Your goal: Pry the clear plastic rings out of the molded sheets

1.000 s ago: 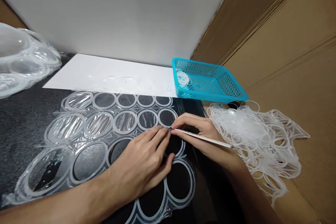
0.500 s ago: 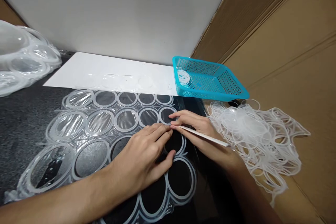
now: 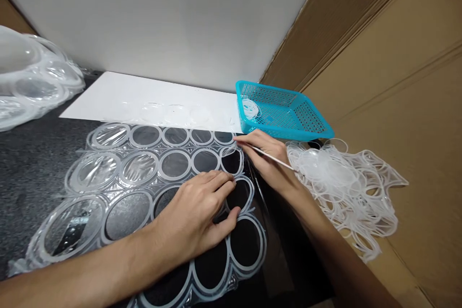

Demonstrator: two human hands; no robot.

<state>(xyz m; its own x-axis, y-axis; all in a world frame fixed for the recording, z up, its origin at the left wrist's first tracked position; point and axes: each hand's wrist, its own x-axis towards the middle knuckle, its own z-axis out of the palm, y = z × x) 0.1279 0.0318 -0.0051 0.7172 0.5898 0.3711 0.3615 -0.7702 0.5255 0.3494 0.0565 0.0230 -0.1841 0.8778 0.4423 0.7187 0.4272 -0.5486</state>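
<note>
A clear sheet of rows of translucent rings (image 3: 175,164) lies on the dark tabletop. My left hand (image 3: 202,204) rests on it, fingers laid across the rings and the thumb apart, pressing near the right-hand column. My right hand (image 3: 269,159) is closed around a thin white stick (image 3: 273,158) that slants back across the palm. Its fingertips pinch together at the right edge of the sheet, by the second ring from the back. The ring there looks partly lifted, with a thin edge rising. Whether the fingertips also hold that edge I cannot tell.
At the back right stands a blue plastic basket (image 3: 288,110) with a few thin white rings (image 3: 250,109) inside. A heap of translucent ring scraps (image 3: 335,178) lies beside brown cardboard (image 3: 397,86). A white board (image 3: 155,94) lies behind the sheet; bagged rings (image 3: 36,77) sit at left.
My right hand has moved up and away along the right edge, lifting a ring's thin edge. My left hand has stayed in place. The view has shifted slightly.
</note>
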